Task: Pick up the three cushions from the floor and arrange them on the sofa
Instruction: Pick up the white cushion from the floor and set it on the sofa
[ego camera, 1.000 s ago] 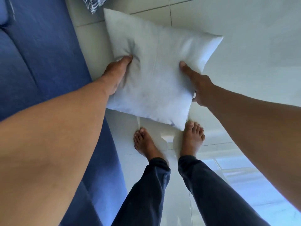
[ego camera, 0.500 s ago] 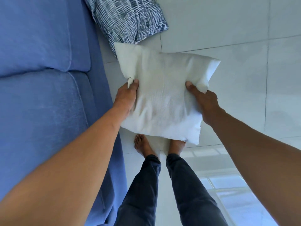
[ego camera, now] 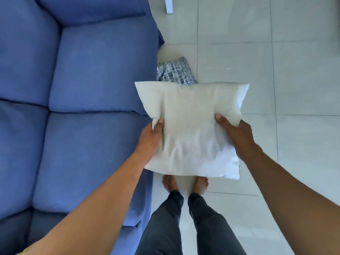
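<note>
I hold a plain white cushion [ego camera: 191, 126] in the air above the floor, just right of the sofa's front edge. My left hand [ego camera: 150, 138] grips its left side and my right hand [ego camera: 237, 134] grips its right side. A blue-and-white patterned cushion [ego camera: 174, 73] lies on the floor beyond it, against the sofa base and partly hidden by the white one. A pale cushion [ego camera: 166, 53] peeks out on the floor behind the patterned one. The blue sofa [ego camera: 82, 107] fills the left half of the view, its seat cushions bare.
Pale floor tiles [ego camera: 276, 70] spread to the right. A white furniture leg [ego camera: 168, 5] stands at the top. My bare feet [ego camera: 184, 184] are on the floor under the held cushion, close to the sofa's front.
The white cushion has risen from near the floor to well above my feet. The view has pulled back, showing more of the sofa seat and the cushions beyond.
</note>
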`<state>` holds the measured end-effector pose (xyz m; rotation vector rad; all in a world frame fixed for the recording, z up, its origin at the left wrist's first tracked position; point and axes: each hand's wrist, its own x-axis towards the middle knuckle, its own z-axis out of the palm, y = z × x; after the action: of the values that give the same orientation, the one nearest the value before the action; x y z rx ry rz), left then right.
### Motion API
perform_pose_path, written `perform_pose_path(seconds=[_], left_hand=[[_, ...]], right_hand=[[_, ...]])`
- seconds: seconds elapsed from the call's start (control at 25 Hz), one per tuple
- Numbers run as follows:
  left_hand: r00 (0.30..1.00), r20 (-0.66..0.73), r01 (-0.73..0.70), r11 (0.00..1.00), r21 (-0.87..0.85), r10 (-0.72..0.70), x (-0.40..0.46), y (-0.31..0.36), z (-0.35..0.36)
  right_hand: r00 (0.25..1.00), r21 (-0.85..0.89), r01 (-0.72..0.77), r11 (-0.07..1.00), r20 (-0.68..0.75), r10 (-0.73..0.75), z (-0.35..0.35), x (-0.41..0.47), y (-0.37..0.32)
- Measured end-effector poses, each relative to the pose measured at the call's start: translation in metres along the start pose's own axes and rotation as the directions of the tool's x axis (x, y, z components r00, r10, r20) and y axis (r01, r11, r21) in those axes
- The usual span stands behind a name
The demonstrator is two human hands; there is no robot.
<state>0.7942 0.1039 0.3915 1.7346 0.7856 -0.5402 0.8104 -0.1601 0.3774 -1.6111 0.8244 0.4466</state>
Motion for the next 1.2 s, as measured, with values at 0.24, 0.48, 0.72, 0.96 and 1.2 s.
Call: perform_pose_path(seconds=[0.24, 0.48, 0.72, 0.96, 1.2], left_hand=[[0.985, -0.162, -0.092, 0.975, -0.203, 0.059, -0.079, 0.023, -0.086], [0.947, -0.321, -0.131, 0.925, -0.357, 0.010, -0.099, 0.000, -0.174], [0.887, -0.451, -0.157, 0.851, -0.500, -0.101, -0.119, -0.032, -0.255], [0.788, -0.582, -0.243, 0.769, -0.592, -0.199, -0.148, -0.066, -0.320], [0.674, -0.642, -0.299, 0.660, -0.689, -0.365, -0.171, -0.114, -0.354]], right_hand=[[0.977, -0.079, 0.155, 0.985, 0.161, -0.141, 0.048, -0.066, -0.070], [0.935, -0.214, 0.259, 0.942, 0.298, -0.190, 0.140, -0.095, -0.110], [0.853, -0.250, 0.379, 0.891, 0.467, -0.232, 0.251, -0.130, -0.143], [0.730, -0.251, 0.479, 0.841, 0.646, -0.223, 0.353, -0.173, -0.156], [0.574, -0.365, 0.540, 0.758, 0.818, -0.015, 0.451, -0.203, -0.150]])
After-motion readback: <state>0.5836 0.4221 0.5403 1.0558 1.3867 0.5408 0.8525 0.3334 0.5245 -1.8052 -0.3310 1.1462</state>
